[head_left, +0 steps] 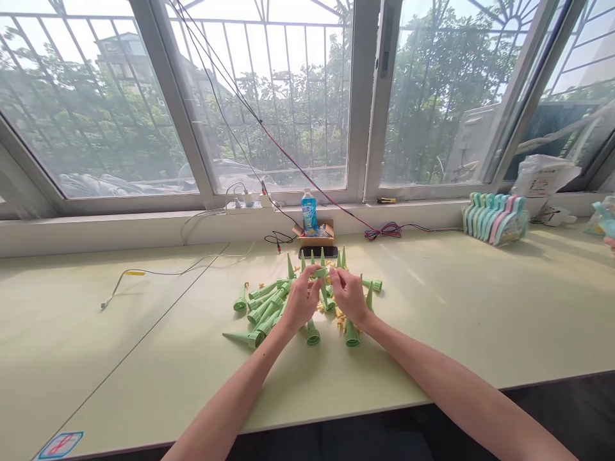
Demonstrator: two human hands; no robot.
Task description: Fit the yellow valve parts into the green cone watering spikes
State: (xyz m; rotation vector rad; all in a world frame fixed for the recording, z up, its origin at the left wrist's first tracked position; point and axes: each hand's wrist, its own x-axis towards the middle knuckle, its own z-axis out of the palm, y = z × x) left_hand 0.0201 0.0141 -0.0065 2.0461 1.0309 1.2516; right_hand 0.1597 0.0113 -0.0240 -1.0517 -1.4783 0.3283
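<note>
Clamping a green cone (323, 295) in your left fingers (311, 271), right fingers (334, 276) pinched together beside it, you have loose yellow pieces (341, 317) below.

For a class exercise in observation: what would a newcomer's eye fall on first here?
Probably the green cones strewn in the centre, with the left hand and right hand over them. Next, the bright blue bottle upright behind them, then the row of pastel pieces towards the right.
</note>
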